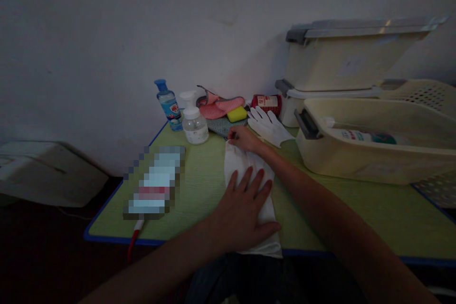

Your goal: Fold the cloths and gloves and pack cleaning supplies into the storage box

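A white cloth (265, 209) lies lengthwise on the green table (199, 185), its near end hanging over the front edge. My left hand (242, 209) presses flat on the cloth's middle, fingers spread. My right hand (242, 138) reaches to the cloth's far end and pinches its corner with closed fingers. A white glove (268, 126) lies just beyond my right hand.
At the back stand a blue-capped bottle (169, 104), a clear pump bottle (194, 121), pink cloths (221, 104), a yellow sponge (237, 114) and a red can (267, 102). Cream plastic bins (374, 152) fill the right side. A blurred-out flat item (155, 183) lies at left.
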Demonstrator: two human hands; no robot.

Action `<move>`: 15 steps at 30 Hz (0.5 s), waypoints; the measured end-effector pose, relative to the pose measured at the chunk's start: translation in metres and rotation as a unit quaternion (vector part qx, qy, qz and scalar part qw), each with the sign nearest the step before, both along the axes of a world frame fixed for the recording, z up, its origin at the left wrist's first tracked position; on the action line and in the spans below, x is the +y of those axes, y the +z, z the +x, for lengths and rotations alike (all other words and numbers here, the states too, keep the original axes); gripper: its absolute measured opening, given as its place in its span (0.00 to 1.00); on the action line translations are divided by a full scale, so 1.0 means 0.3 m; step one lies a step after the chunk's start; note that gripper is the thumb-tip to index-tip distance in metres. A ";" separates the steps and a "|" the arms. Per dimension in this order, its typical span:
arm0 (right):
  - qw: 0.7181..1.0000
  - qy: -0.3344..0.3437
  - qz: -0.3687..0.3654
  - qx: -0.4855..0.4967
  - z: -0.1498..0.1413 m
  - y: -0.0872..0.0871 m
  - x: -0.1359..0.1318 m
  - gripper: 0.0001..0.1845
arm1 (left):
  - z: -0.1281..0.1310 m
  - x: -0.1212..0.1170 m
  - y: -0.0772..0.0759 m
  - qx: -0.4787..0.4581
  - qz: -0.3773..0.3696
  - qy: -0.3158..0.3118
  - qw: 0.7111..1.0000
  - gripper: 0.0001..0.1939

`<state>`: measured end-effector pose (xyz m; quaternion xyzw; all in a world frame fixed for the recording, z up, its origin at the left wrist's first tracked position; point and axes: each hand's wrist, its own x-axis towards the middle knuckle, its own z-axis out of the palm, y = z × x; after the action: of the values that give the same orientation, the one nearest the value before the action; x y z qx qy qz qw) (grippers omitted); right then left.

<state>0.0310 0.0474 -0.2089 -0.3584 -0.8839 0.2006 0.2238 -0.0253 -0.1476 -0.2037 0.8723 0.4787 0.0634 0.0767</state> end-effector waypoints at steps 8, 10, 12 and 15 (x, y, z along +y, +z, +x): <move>0.997 -0.032 0.064 -0.012 0.002 0.000 -0.047 0.03 | 0.003 -0.005 0.000 0.005 0.003 0.001 1.000 0.39; 0.997 -0.036 0.071 -0.011 0.002 -0.003 -0.054 0.03 | 0.003 -0.004 -0.001 0.001 0.002 -0.001 1.000 0.39; 0.997 -0.036 0.073 -0.008 0.002 -0.006 -0.054 0.03 | 0.002 -0.003 -0.002 -0.001 -0.001 -0.002 1.000 0.40; 0.998 -0.026 0.065 0.001 0.002 -0.011 -0.040 0.03 | 0.002 -0.002 -0.003 0.000 -0.001 0.000 1.000 0.40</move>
<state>0.0315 0.0353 -0.2122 -0.3659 -0.8852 0.1367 0.2526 -0.0247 -0.1481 -0.2044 0.8724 0.4785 0.0631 0.0776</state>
